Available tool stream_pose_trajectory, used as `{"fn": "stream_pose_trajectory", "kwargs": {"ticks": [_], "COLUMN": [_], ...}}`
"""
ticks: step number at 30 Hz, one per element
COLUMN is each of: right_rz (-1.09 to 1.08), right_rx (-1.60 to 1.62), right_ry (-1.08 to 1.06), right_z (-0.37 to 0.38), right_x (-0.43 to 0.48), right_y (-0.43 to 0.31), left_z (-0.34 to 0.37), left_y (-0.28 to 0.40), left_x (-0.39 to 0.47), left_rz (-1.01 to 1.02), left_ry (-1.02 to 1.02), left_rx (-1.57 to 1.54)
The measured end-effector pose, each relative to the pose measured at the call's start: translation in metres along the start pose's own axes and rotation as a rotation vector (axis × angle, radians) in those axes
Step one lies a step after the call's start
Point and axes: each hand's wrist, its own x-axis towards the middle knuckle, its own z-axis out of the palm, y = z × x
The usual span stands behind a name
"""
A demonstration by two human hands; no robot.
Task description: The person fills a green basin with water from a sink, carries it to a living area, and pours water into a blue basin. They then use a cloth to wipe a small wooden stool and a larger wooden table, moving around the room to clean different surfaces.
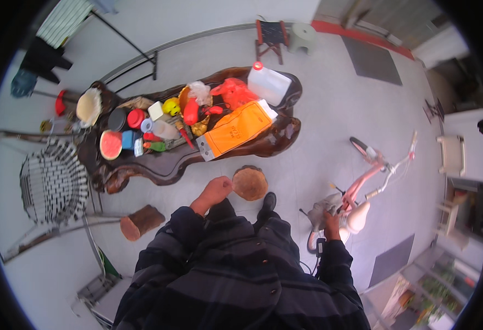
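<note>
My left hand (217, 189) is held with bent fingers left of a round wooden stump stool (250, 183); whether it holds something small cannot be told. A crumpled grey cloth (322, 209) is gripped in my right hand (331, 225), close to a pink bicycle (357, 181). Ahead, a dark carved wood table (175, 163) bears an orange and white bag (239, 130), a translucent jug with a red cap (268, 86), a red plastic bag (233, 93), a red-lidded jar (136, 119), a half-watermelon-like object (111, 144) and a clear bottle (166, 130).
A log (141, 222) lies on the floor at left, below a black-and-white woven chair (53, 183). A folding stool (271, 35) and a pale green plastic stool (302, 38) stand by the far wall. Grey mats (391, 259) lie at right.
</note>
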Motion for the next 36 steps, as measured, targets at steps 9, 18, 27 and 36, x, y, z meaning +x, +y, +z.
{"fn": "stream_pose_trajectory", "kwargs": {"ticks": [9,18,27,36], "right_rz": [0.324,0.192,-0.557,-0.717], "right_rx": [0.335,-0.141,-0.209,-0.763], "right_ry": [0.045,0.041,0.178,-0.216], "right_z": [0.031,0.109,0.224,0.305], "right_x": [-0.189,-0.071,0.048,0.118], "right_y": [0.091,0.14,0.109,0.19], "left_z": [-0.034,-0.036,0.01,0.027], "left_y": [-0.079,-0.157,-0.233,-0.264], "left_x": [0.032,0.036,0.069,0.105], "left_rz": [0.135,-0.08,0.139,0.166], "left_ry": [-0.278,-0.18,-0.059,0.029], "left_rx": [0.401,0.391,0.641,0.746]}}
